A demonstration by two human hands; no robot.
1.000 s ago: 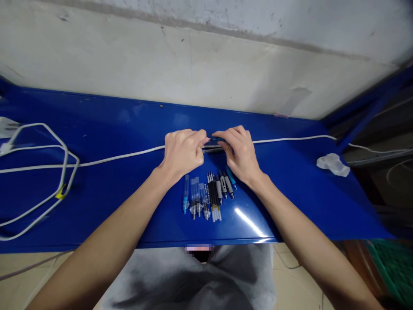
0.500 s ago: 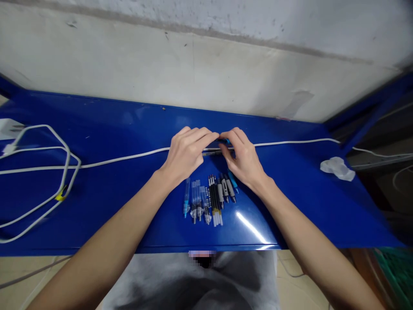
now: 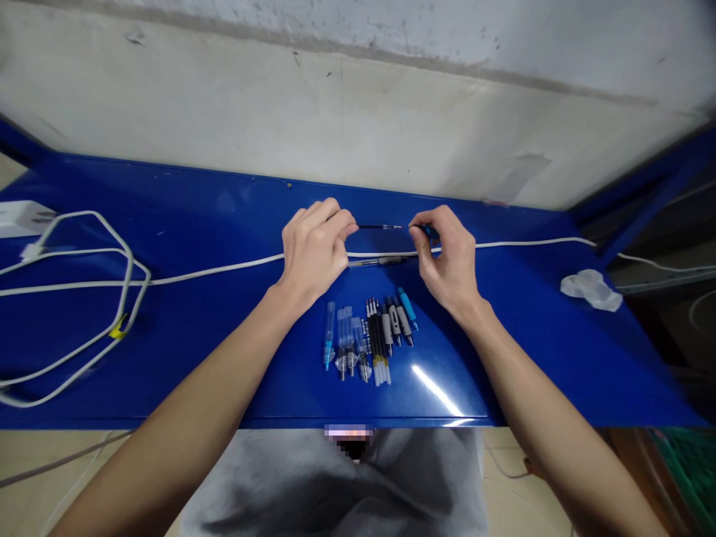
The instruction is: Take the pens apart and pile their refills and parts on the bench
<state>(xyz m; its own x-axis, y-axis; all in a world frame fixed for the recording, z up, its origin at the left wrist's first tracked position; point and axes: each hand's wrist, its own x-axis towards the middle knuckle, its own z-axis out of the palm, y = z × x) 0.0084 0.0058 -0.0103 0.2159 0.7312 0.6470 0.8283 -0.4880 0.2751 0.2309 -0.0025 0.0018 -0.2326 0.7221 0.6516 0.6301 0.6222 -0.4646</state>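
Observation:
My left hand (image 3: 318, 250) pinches the rear end of a dark pen refill (image 3: 376, 227), whose tip points right. Opposite it, my right hand (image 3: 446, 252) is closed on a blue and dark pen grip section (image 3: 428, 231); a short gap separates it from the refill tip. Below both hands lies a whole pen (image 3: 380, 262) with a clear barrel and grey grip. Nearer me are clear pen barrels (image 3: 344, 339), several dark refills (image 3: 376, 328), grey pen grips (image 3: 394, 321) and a blue grip (image 3: 407, 307), laid out in rows.
A white cable (image 3: 224, 270) crosses the blue shelf (image 3: 224, 358) behind my hands and loops at the left by a white charger (image 3: 25, 218). Crumpled clear plastic (image 3: 591, 289) lies at the right. A pale wall (image 3: 280, 112) rises behind the shelf.
My hands have drawn apart, the right one moving to the right. The dark refill now shows between them, out of the blue grip section. The view has shifted slightly.

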